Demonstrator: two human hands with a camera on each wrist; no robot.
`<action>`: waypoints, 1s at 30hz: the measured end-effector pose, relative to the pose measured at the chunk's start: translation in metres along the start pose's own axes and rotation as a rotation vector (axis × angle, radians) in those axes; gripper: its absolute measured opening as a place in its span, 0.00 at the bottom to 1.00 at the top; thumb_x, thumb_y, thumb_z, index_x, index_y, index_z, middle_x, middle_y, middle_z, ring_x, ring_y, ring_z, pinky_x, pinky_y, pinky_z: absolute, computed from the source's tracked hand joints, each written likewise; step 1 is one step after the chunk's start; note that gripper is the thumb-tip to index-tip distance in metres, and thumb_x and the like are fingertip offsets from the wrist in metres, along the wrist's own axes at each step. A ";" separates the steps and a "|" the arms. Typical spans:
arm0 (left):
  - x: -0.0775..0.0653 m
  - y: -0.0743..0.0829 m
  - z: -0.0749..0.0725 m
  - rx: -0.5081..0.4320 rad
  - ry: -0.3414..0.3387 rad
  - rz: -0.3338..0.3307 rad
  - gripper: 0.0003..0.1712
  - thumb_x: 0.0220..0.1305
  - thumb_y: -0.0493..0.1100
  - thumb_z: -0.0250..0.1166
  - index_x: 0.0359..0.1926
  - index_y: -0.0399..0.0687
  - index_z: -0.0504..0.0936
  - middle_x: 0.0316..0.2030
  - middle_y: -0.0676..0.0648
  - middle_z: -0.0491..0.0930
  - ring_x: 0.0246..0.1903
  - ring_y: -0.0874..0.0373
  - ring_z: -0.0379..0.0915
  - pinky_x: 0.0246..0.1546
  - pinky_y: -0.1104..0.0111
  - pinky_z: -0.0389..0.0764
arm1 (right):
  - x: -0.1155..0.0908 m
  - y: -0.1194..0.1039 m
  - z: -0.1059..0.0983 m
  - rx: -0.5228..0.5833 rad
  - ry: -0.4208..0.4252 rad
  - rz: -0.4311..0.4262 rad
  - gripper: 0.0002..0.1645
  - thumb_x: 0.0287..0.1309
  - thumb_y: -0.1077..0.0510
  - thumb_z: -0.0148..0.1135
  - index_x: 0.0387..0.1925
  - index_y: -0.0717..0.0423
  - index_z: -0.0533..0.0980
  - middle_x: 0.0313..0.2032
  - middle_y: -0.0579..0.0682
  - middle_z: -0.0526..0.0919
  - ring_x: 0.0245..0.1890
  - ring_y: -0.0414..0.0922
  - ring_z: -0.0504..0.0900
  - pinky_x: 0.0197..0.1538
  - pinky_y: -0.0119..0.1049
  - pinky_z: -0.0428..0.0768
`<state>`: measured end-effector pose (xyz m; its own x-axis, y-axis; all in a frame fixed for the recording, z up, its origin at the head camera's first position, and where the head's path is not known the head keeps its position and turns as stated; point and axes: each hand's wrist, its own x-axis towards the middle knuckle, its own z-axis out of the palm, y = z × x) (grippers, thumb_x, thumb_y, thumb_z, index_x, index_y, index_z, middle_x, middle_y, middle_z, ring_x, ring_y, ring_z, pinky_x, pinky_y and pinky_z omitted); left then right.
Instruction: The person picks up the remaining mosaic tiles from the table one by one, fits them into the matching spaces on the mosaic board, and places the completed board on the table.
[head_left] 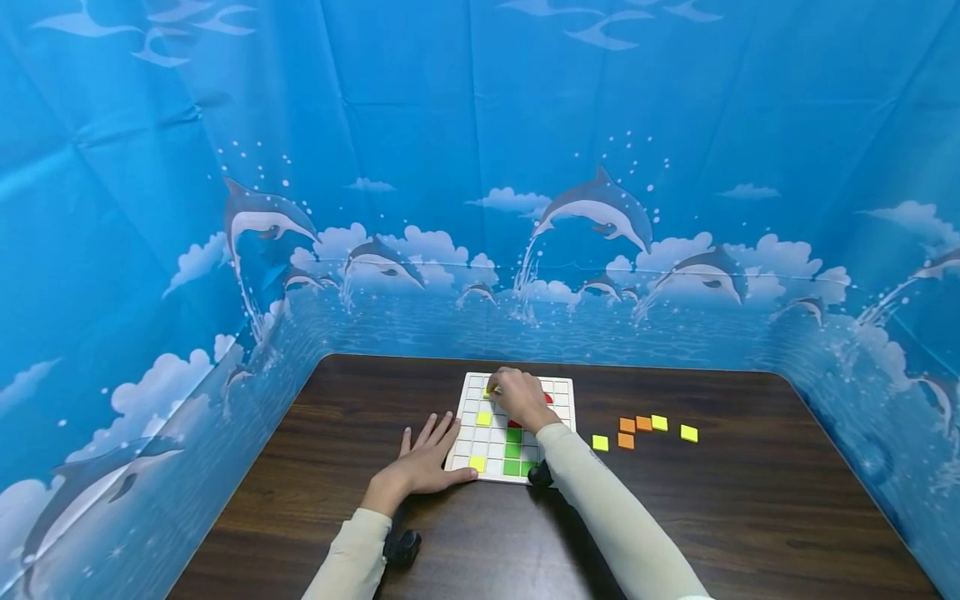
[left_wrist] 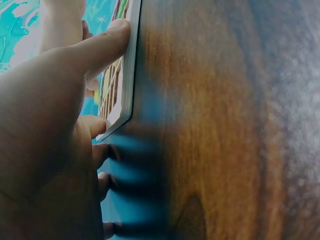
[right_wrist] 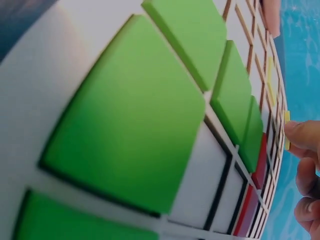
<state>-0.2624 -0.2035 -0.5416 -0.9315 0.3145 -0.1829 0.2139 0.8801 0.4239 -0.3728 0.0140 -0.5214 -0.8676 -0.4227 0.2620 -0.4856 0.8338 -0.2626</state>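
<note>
A white grid board (head_left: 461,450) lies on the dark wooden table, with square tiles set in its cells. Yellow tiles (head_left: 483,419) sit on its left part and several green tiles (head_left: 512,451) fill cells at the near right. Red pieces (head_left: 548,398) show partly behind my right hand (head_left: 519,398), which reaches over the board's far part. Its thumb and finger pinch a small yellow tile (right_wrist: 287,130). My left hand (head_left: 423,465) rests at the board's near left corner, fingers spread, the thumb (left_wrist: 107,46) along the near edge.
Right of the board lie loose orange tiles (head_left: 626,441) and yellow tiles (head_left: 600,443). A blue curtain (head_left: 465,325) printed with dolphins surrounds the far and side edges of the table (head_left: 712,517). Each wrist carries a small black camera (head_left: 402,547).
</note>
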 end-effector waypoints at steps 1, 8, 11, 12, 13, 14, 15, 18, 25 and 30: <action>0.000 0.001 -0.001 -0.002 0.000 0.004 0.64 0.65 0.82 0.59 0.87 0.53 0.49 0.87 0.45 0.43 0.87 0.41 0.32 0.79 0.30 0.30 | 0.001 0.000 0.001 -0.010 -0.005 0.002 0.04 0.68 0.55 0.74 0.42 0.45 0.91 0.46 0.44 0.90 0.39 0.44 0.89 0.38 0.40 0.87; -0.003 0.007 -0.007 -0.014 -0.026 0.014 0.64 0.66 0.79 0.61 0.87 0.49 0.49 0.87 0.42 0.42 0.86 0.38 0.32 0.78 0.29 0.30 | 0.003 0.000 0.006 -0.032 -0.043 -0.025 0.07 0.69 0.56 0.72 0.43 0.43 0.92 0.50 0.43 0.89 0.45 0.43 0.90 0.43 0.40 0.88; 0.001 0.001 -0.002 -0.002 -0.008 0.019 0.65 0.64 0.82 0.59 0.87 0.51 0.49 0.87 0.43 0.42 0.86 0.39 0.32 0.78 0.28 0.30 | 0.003 0.001 0.005 -0.011 -0.063 -0.048 0.08 0.70 0.57 0.71 0.44 0.44 0.93 0.52 0.44 0.88 0.48 0.44 0.89 0.47 0.41 0.89; 0.002 -0.001 0.000 0.000 -0.005 0.017 0.65 0.64 0.83 0.59 0.87 0.52 0.48 0.87 0.44 0.41 0.86 0.40 0.31 0.78 0.28 0.30 | 0.003 0.001 0.005 -0.005 -0.069 -0.051 0.08 0.70 0.57 0.71 0.45 0.44 0.93 0.52 0.45 0.88 0.49 0.44 0.89 0.47 0.41 0.88; 0.002 -0.001 0.000 0.001 -0.004 0.014 0.66 0.64 0.83 0.58 0.87 0.53 0.48 0.87 0.44 0.41 0.87 0.40 0.31 0.78 0.28 0.30 | 0.003 0.002 0.005 -0.002 -0.077 -0.053 0.08 0.71 0.57 0.71 0.46 0.44 0.92 0.53 0.45 0.88 0.49 0.44 0.89 0.48 0.41 0.88; 0.003 -0.003 0.001 -0.003 0.002 0.013 0.66 0.63 0.84 0.58 0.87 0.53 0.48 0.87 0.45 0.42 0.87 0.40 0.31 0.78 0.28 0.29 | 0.002 0.002 0.004 0.006 -0.086 -0.055 0.09 0.71 0.57 0.71 0.46 0.45 0.92 0.54 0.45 0.88 0.50 0.45 0.89 0.49 0.42 0.88; 0.003 -0.004 0.003 -0.002 0.004 0.010 0.66 0.63 0.84 0.58 0.87 0.53 0.48 0.87 0.45 0.42 0.87 0.40 0.31 0.78 0.28 0.30 | 0.002 0.002 0.004 0.010 -0.095 -0.056 0.09 0.71 0.57 0.71 0.47 0.45 0.92 0.54 0.46 0.88 0.51 0.45 0.89 0.50 0.43 0.88; 0.004 -0.004 0.003 -0.010 -0.002 -0.002 0.65 0.63 0.83 0.59 0.87 0.53 0.48 0.88 0.46 0.41 0.87 0.41 0.30 0.79 0.30 0.29 | 0.000 0.003 0.002 0.017 -0.119 -0.060 0.10 0.72 0.56 0.70 0.49 0.45 0.91 0.55 0.46 0.88 0.53 0.46 0.89 0.53 0.44 0.88; 0.009 -0.010 0.007 0.021 -0.005 -0.017 0.65 0.63 0.83 0.60 0.87 0.57 0.47 0.88 0.50 0.39 0.87 0.45 0.29 0.80 0.32 0.28 | -0.004 0.006 -0.006 0.036 -0.103 -0.083 0.09 0.72 0.57 0.69 0.48 0.46 0.91 0.54 0.46 0.88 0.52 0.46 0.89 0.51 0.44 0.88; 0.009 -0.012 0.010 0.021 0.008 -0.009 0.64 0.62 0.82 0.61 0.87 0.57 0.49 0.88 0.50 0.40 0.87 0.45 0.30 0.80 0.31 0.29 | -0.009 0.011 -0.013 0.092 -0.091 -0.076 0.09 0.72 0.56 0.69 0.49 0.48 0.90 0.52 0.47 0.88 0.50 0.48 0.89 0.51 0.46 0.88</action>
<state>-0.2706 -0.2078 -0.5574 -0.9358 0.3034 -0.1796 0.2113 0.8903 0.4033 -0.3685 0.0318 -0.5143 -0.8322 -0.5171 0.2003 -0.5542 0.7640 -0.3304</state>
